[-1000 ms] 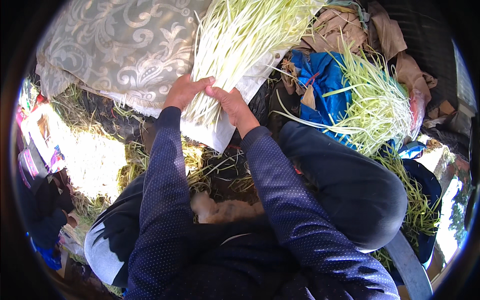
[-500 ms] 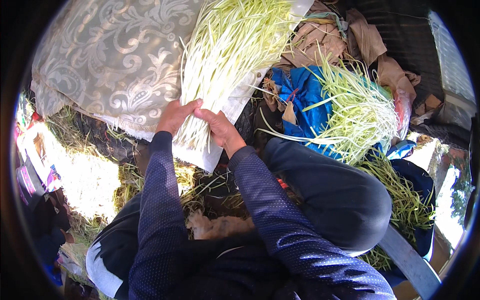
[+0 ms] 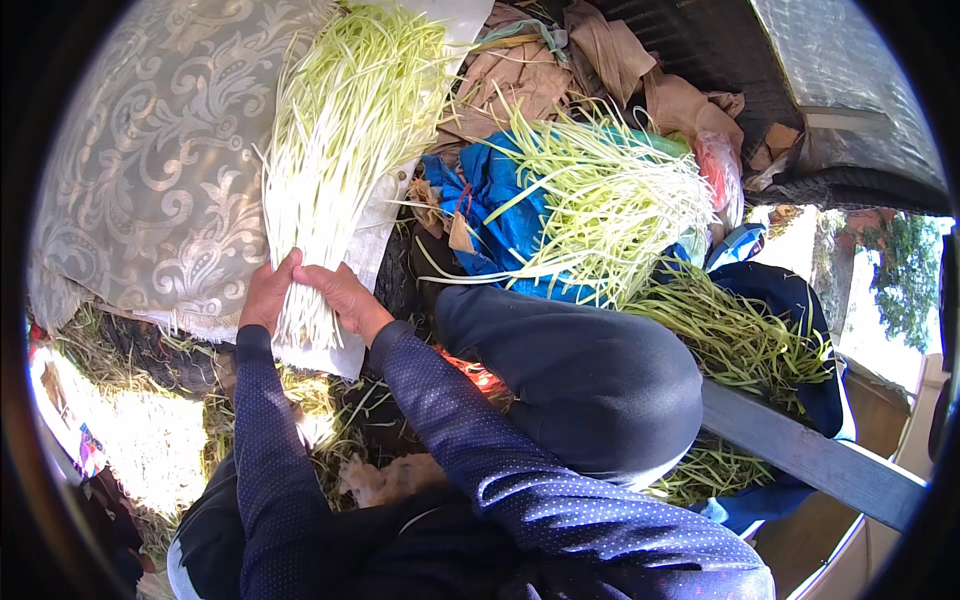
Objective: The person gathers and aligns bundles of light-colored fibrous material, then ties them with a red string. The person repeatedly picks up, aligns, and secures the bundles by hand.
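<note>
A thick bundle of pale yellow-green chives (image 3: 345, 140) lies lengthwise before me on a white sheet (image 3: 400, 185), white stem ends toward me. My left hand (image 3: 268, 294) is closed round the left side of those ends. From the right, my right hand (image 3: 343, 297) wraps the same ends, and the two thumbs meet on top. The fingers beneath the stems are hidden. To the right, a second loose heap of pale chives (image 3: 620, 200) rests on a blue plastic sheet (image 3: 500, 200), some long strands trailing toward my knee.
A patterned grey cloth (image 3: 160, 150) covers the surface at left. My bent knee (image 3: 590, 390) rises at right. Beyond it lie darker green leaves (image 3: 740, 330) on dark cloth and a grey bar (image 3: 810, 450). Brown crumpled cloth (image 3: 510, 85) sits at the back; dry straw (image 3: 120, 360) litters the lower left.
The view has swung right, so everything sits farther left in it. Both hands keep their hold on the stem ends, and the bundle's ends look gathered more closely together.
</note>
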Tool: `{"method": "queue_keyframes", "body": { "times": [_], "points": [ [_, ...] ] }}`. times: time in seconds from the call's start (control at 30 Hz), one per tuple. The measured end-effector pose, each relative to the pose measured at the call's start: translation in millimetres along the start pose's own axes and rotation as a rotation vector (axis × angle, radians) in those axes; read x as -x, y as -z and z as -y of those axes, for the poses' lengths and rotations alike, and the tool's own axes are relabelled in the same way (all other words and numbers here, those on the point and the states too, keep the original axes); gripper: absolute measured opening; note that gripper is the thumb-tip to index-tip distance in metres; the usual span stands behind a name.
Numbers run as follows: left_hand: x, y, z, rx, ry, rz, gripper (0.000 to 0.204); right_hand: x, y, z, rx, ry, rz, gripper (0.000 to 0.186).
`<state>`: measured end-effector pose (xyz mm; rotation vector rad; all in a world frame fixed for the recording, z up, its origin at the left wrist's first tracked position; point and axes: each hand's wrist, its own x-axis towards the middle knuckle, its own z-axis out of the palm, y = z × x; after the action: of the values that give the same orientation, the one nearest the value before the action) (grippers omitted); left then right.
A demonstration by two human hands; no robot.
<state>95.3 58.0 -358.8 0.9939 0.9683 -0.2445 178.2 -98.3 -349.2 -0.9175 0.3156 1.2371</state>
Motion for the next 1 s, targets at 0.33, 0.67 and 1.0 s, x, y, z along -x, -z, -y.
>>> {"method": "queue_keyframes", "body": {
  "times": [0.33, 0.67, 1.0],
  "points": [
    [15.5, -17.9, -17.0, -0.167, -0.066, -0.019, 0.079, 28.0, -17.0, 29.7, 0.099, 0.081, -0.024, 0.070],
    [90.3, -65.8, -94.0, -0.291, -0.255, -0.083, 0.076, 94.5, -73.7, 88.2, 0.028, 0.211, -0.030, 0.043],
    [182.1, -100.1, -116.9, -0.113, -0.410, -0.142, 0.072, 186.2, -123.0, 119.7, 0.249, 0.312, -0.007, 0.035]
  ]
}}
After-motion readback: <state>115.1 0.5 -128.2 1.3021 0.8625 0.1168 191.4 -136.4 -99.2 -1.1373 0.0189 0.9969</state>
